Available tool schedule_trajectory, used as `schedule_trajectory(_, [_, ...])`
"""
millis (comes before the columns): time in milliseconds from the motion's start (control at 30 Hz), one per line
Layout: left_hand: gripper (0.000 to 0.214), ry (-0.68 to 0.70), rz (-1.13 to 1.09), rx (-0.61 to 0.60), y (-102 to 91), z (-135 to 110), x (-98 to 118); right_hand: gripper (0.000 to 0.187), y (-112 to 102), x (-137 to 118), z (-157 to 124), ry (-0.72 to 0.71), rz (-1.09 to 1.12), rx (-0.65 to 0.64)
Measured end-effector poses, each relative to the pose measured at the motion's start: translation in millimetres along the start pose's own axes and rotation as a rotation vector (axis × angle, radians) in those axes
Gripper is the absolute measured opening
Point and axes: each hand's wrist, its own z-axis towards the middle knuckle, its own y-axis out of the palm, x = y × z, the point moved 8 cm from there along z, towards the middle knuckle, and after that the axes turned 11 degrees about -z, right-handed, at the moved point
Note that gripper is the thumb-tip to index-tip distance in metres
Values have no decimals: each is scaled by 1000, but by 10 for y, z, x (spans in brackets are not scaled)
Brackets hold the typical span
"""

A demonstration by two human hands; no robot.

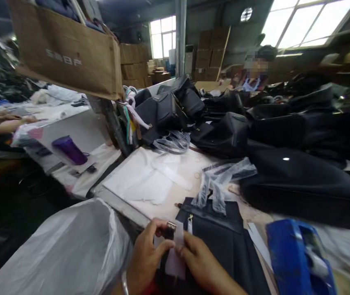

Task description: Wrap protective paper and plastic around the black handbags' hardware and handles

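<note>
- centrally, a pale strip (pixel 178 250) of thin sheet stands upright between both hands, just beside a small metal buckle (pixel 171 225) on a dark strap end (pixel 169 234).
- left hand (pixel 147 252): fingers appear clamped on the strap end; the forefinger bends beside the buckle, the thumb presses below it.
- right hand (pixel 198 256): thumb and forefinger pinch the strip along its right edge, below buckle level.
- recommended handling: steady the buckle with the left hand, keep the strip smooth and lightly taut with the right; thin sheet probably creases if squeezed.
- beyond and right of the fingers, a black bag (pixel 218 233) lies flat; its zipper pull (pixel 190 219) sits near the strip.
- farther out, film-wrapped handles (pixel 219 203) rest on the bag's upper end; white sheets (pixel 146 180) lie left of them, a blue container (pixel 281 254) to the right.
</note>
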Motion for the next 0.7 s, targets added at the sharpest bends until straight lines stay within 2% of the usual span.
schedule_trajectory(133, [21,82,6,53,-56,-9,-31,40,126,144,0,95,239,-8])
schedule_trajectory(300, [17,55,-49,72,-99,-7,-221,48,248,257,-22,203,426,-48])
schedule_trajectory(400, [42,-8,-165,88,-131,13,-417,46,272,275,-14,214,485,-71])
schedule_trajectory(500, [69,-154,-455,-31,-18,39,-665,44,300,277,-3,195,519,-82])
schedule_trajectory(600, [63,-245,-695,-245,202,36,-756,44,315,241,-3,124,465,-139])
schedule_trajectory(667, [59,-317,-759,-306,300,19,-816,43,235,238,-32,42,287,-168])
schedule_trajectory(700, [59,-358,-778,-297,323,11,-862,41,120,275,-60,12,142,-121])
